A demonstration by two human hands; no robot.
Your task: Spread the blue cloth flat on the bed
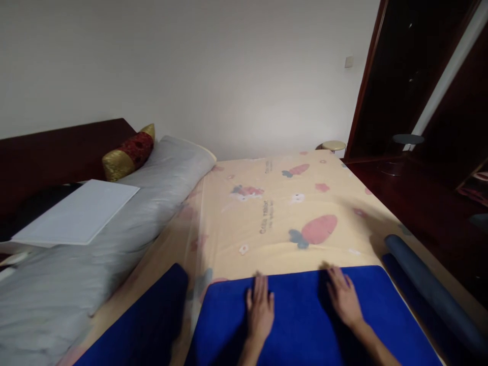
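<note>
A blue cloth (297,317) with rounded corners lies flat on the bed, near its front. My left hand (261,310) rests palm down on it, fingers stretched toward its far edge. Further right, my right hand (345,297) lies on the same cloth with its fingers spread, fingertips close to that edge. Neither hand grips anything. Another blue piece (148,317) lies to the left, partly cut off by the frame. At the right a rolled grey-blue item (427,284) lies along a further strip of blue.
The bed has a yellow sheet (247,244) with carrot and rabbit prints. On its left are a grey quilt (160,183), a red and gold bolster (129,152) and a white flat board (82,211). Two stools, one pale-topped (334,146) and one dark-topped (407,139), stand beyond the bed's right side.
</note>
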